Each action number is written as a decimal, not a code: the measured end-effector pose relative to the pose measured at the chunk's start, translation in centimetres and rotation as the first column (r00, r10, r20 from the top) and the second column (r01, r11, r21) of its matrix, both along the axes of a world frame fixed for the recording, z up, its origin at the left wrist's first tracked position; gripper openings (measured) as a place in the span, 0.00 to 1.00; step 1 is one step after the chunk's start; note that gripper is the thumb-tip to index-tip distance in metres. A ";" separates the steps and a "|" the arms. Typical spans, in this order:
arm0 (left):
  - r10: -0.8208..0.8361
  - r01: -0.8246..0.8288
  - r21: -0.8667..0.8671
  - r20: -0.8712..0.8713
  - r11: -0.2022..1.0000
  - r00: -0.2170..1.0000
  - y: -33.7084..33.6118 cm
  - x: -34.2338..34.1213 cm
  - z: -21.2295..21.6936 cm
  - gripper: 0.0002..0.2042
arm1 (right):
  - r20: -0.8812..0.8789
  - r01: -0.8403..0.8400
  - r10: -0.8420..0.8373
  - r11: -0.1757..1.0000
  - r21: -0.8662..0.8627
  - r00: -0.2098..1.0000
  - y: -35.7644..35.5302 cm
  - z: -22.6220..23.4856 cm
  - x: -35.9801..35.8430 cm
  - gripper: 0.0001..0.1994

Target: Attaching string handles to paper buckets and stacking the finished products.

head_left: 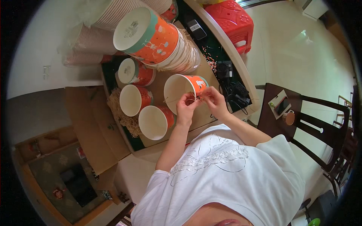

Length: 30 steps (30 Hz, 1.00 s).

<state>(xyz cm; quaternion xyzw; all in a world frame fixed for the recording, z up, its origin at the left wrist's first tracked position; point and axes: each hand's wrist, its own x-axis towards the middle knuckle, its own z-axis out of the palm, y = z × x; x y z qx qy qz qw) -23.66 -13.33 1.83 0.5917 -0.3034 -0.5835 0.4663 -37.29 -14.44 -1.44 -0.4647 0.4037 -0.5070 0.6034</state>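
A person in a white top sits at a table, seen from above, both hands raised to the rim of one orange paper bucket (183, 90). The bucket lies tilted on its side with its white inside facing the viewer. The left hand (186, 107) pinches the near rim from below, fingers closed on the edge. The right hand (214, 100) sits just beside it at the rim's right side, fingertips closed on something thin (too small to make out, perhaps a string).

Three more open buckets stand in a cluster to the left: one (156, 121) nearest the person, one (134, 98) behind it, one (135, 71) farther back. A tall nested stack of buckets (158, 39) lies on its side beyond them, and stacks of plain ribbed cups (92, 43) sit at the far left. A heap of pale straw-like cord (126, 118) lies along the table's left edge.

One red plastic stool (232, 20) stands on the floor, and one dark wooden chair (301, 120) stands to the right, holding a phone (283, 106).
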 end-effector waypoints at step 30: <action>-0.034 0.035 -0.036 0.050 0.999 0.998 -0.8 -0.7 0.1 0.12 | -0.361 0.040 -0.093 0.988 -0.149 0.928 -1.3 1.9 -0.7 0.06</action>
